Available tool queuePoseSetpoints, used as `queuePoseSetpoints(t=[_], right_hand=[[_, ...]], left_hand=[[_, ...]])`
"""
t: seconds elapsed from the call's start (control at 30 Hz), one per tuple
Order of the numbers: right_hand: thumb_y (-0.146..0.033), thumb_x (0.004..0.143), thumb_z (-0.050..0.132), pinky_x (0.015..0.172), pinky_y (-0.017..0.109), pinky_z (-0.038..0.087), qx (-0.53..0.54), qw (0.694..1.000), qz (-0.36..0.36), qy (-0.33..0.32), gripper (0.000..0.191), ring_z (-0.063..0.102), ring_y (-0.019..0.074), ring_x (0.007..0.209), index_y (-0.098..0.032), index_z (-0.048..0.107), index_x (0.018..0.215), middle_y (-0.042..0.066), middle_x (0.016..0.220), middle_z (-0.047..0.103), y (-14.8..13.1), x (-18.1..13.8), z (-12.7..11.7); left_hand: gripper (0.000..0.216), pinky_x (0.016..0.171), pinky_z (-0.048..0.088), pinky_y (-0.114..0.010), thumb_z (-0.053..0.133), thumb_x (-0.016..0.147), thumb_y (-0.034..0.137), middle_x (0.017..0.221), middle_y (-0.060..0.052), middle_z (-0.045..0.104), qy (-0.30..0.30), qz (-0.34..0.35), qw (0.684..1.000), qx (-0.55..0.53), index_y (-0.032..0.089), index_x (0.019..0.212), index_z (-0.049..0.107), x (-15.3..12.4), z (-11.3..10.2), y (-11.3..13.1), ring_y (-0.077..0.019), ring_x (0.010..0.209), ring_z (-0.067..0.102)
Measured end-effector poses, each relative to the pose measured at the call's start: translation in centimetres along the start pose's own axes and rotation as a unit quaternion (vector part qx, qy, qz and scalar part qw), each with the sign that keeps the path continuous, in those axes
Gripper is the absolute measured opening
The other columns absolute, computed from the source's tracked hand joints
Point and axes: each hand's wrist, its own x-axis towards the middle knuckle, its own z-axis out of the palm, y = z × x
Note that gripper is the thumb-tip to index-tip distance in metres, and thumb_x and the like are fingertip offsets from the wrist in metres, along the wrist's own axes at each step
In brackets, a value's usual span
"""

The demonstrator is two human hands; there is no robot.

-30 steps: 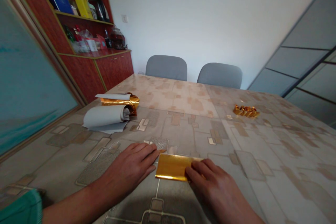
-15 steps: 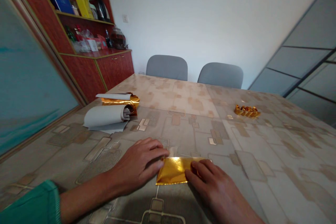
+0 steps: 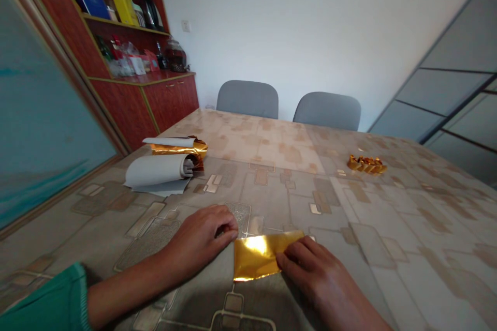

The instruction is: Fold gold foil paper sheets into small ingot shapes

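Note:
A folded sheet of gold foil paper (image 3: 258, 256) lies on the patterned table (image 3: 272, 186) just in front of me. My left hand (image 3: 202, 240) rests at its left edge with the fingers curled and the tips touching the foil's upper left corner. My right hand (image 3: 314, 269) covers the sheet's right end, fingers pinched on it. The foil's near edge is lifted a little off the table.
A roll of grey and gold paper sheets (image 3: 166, 163) lies at the left of the table. A small pile of folded gold pieces (image 3: 366, 164) sits at the far right. Two grey chairs (image 3: 287, 103) stand behind the table, a wooden cabinet (image 3: 143, 93) at the left.
My left hand's fingers have curled in from lying flat. The foil sheet has turned slightly and its near edge has risen. My right hand has stayed on its right end.

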Motion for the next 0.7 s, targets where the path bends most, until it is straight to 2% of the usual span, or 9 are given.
queuePoseSetpoints(t=[0.2, 0.33, 0.5, 0.7], right_hand=[[-0.013, 0.085, 0.077, 0.069, 0.038, 0.055, -0.057, 0.998, -0.015, 0.031, 0.013, 0.065, 0.0235, 0.076, -0.019, 0.067, 0.09, 0.003, 0.085, 0.071, -0.5, 0.7, 0.5], [-0.012, 0.092, 0.066, 0.064, 0.034, 0.053, -0.075, 0.992, -0.058, 0.083, 0.011, 0.065, 0.022, 0.072, -0.018, 0.067, 0.101, 0.002, 0.083, 0.07, -1.2, 1.4, 1.3], [-0.014, 0.095, 0.061, 0.061, 0.032, 0.052, -0.073, 0.992, -0.068, 0.077, 0.011, 0.065, 0.0216, 0.07, -0.018, 0.067, 0.103, 0.002, 0.081, 0.07, -1.5, 1.3, 2.0], [-0.017, 0.097, 0.062, 0.062, 0.032, 0.051, -0.065, 0.991, -0.078, 0.086, 0.008, 0.065, 0.0217, 0.071, -0.018, 0.067, 0.103, 0.002, 0.083, 0.07, -1.1, 1.1, 1.9]], left_hand=[[0.014, 0.072, 0.038, -0.029, 0.056, 0.089, 0.018, 0.078, 0.0, 0.062, 0.017, 0.019, 0.999, 0.021, 0.02, 0.077, 0.063, -0.1, 0.4, -0.5, -0.0188, 0.079, 0.058], [0.015, 0.072, 0.038, -0.029, 0.056, 0.09, 0.02, 0.077, 0.0, 0.062, 0.02, 0.014, 1.0, 0.01, 0.02, 0.077, 0.062, 0.0, 0.4, -0.4, -0.0187, 0.078, 0.058], [0.019, 0.072, 0.04, -0.03, 0.051, 0.092, 0.022, 0.081, -0.002, 0.063, 0.01, 0.009, 1.0, 0.02, 0.02, 0.077, 0.061, -0.1, -0.2, -0.5, -0.0201, 0.081, 0.059], [0.021, 0.071, 0.044, -0.032, 0.047, 0.095, 0.026, 0.084, -0.003, 0.065, 0.017, 0.001, 0.995, 0.103, 0.021, 0.079, 0.061, -1.1, -2.1, -3.0, -0.022, 0.08, 0.061]])
